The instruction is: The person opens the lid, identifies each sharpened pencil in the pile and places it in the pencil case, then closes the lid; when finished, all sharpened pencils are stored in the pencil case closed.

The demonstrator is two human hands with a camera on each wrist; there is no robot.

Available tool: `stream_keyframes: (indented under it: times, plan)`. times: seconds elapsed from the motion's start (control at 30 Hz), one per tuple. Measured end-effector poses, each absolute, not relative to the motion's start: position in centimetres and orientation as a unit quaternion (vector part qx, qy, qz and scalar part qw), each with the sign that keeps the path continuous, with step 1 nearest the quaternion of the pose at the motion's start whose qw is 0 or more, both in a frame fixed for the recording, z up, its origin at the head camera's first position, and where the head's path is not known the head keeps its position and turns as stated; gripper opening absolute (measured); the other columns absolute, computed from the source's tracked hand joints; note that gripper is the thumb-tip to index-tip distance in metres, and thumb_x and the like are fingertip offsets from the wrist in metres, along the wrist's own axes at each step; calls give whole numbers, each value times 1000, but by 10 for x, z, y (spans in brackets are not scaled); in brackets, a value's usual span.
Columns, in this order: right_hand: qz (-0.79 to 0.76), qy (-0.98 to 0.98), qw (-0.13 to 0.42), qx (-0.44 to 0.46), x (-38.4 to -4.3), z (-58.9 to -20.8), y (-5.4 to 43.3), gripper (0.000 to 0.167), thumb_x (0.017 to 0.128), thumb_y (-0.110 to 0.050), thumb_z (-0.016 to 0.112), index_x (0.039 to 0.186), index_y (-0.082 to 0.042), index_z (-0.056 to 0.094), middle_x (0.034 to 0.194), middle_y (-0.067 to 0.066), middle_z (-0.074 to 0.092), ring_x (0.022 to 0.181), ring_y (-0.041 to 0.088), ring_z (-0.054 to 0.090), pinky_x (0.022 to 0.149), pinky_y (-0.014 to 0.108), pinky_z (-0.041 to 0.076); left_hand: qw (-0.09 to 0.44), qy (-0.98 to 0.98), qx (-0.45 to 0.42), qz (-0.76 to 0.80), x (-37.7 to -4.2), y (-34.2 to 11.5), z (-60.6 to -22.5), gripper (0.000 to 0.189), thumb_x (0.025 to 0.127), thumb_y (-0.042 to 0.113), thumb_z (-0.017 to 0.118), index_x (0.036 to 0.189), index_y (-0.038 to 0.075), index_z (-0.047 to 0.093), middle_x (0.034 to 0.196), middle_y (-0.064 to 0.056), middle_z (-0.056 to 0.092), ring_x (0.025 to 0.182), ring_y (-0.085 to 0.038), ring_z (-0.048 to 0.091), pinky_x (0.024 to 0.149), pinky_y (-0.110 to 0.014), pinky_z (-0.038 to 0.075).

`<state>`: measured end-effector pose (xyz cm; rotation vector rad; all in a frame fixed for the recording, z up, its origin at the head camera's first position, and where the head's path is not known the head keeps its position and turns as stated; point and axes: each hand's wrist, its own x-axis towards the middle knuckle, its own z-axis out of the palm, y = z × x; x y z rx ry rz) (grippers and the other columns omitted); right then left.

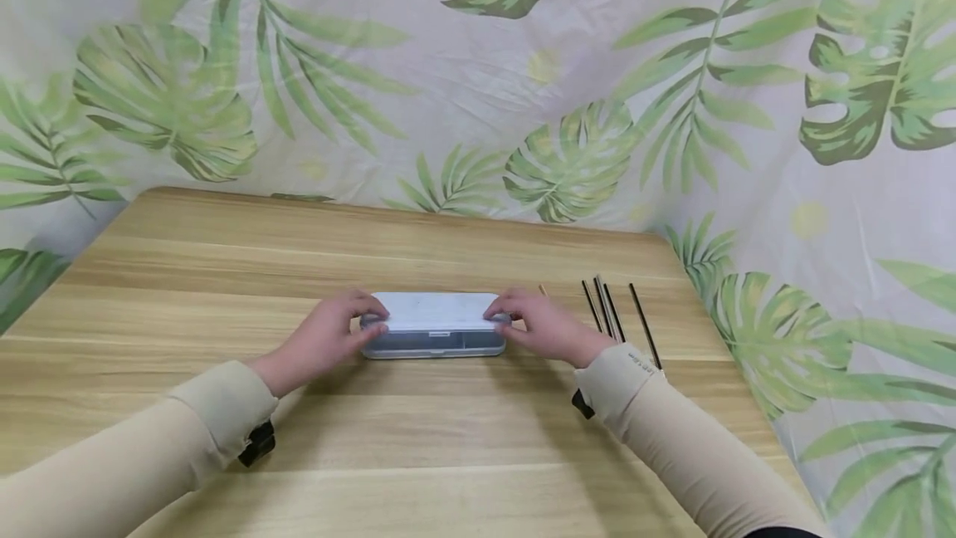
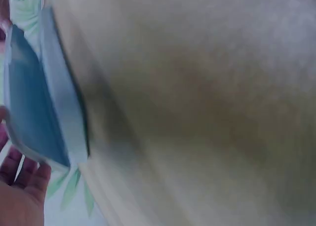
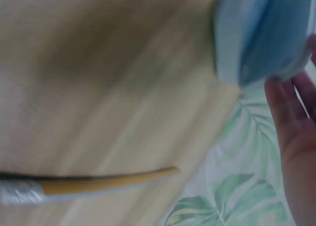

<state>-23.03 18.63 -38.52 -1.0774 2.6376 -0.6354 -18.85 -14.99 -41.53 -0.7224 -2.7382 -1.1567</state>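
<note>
A pale blue-white plastic pencil case (image 1: 436, 353) sits on the table with its hinged lid (image 1: 433, 310) raised partway. Thumb and fingers of my left hand (image 1: 332, 330) pinch the lid at its left end. At the opposite end my right hand (image 1: 545, 326) grips it the same way, thumb at the front edge. In the left wrist view the tilted lid (image 2: 29, 97) stands apart from the base (image 2: 66, 102) along the front. The right wrist view has the lid's corner (image 3: 281, 43) against the right fingers.
Several thin dark sticks (image 1: 644, 324) lie to the right of the case, partly behind the right forearm. Close to the right wrist is a slender tool with an orange tapered end (image 3: 113, 183) and a silver band. A leaf-printed cloth (image 1: 463, 90) hangs behind the wooden table (image 1: 224, 256).
</note>
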Motion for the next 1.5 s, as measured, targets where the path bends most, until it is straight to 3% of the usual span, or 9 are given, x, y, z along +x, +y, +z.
stream_keyframes:
  times: [0.2, 0.7, 1.03, 1.17, 1.37, 1.5]
  plan:
    - [-117, 904, 23, -410, -233, -407, 177, 25, 101, -5, 66, 125, -2, 71, 125, 15, 65, 119, 31, 61, 105, 43, 48, 57, -917, -254, -303, -196, -139, -429, 12, 95, -3, 70, 105, -3, 75, 115, -18, 68, 109, -37, 65, 96, -53, 53]
    - [-100, 893, -42, -437, -235, -422, 172, 18, 97, -1, 68, 114, -3, 74, 107, 9, 66, 102, 26, 64, 96, 40, 51, 57, -923, -275, -261, -202, -137, -431, 13, 93, -4, 69, 106, -3, 73, 117, -20, 66, 112, -40, 61, 98, -54, 51]
    - [-106, 909, -20, -403, -239, -429, 165, 19, 100, -1, 64, 117, -2, 71, 117, 13, 64, 110, 27, 63, 99, 38, 52, 64, -925, -292, -235, -212, -139, -437, 14, 93, -5, 66, 106, -4, 71, 116, -20, 65, 111, -40, 62, 99, -54, 50]
    - [-109, 910, -10, -399, -242, -426, 165, 19, 100, 0, 64, 118, -1, 71, 118, 14, 64, 111, 28, 64, 99, 40, 52, 43, -932, -280, -228, -216, -140, -434, 17, 94, -2, 65, 111, -6, 69, 121, -24, 64, 115, -42, 61, 100, -55, 49]
    - [-83, 920, 28, -382, -247, -413, 164, 26, 102, -8, 63, 126, 0, 68, 127, 17, 64, 119, 31, 61, 104, 43, 49, 18, -937, -266, -226, -212, -147, -413, 29, 96, 8, 68, 120, -8, 67, 131, -28, 60, 120, -44, 60, 102, -58, 48]
    - [-76, 923, 16, -376, -248, -403, 162, 30, 101, -10, 66, 130, -1, 67, 130, 17, 63, 123, 32, 60, 107, 44, 46, 27, -936, -282, -211, -207, -159, -396, 32, 97, 14, 71, 122, -6, 67, 131, -28, 59, 120, -45, 60, 101, -58, 48]
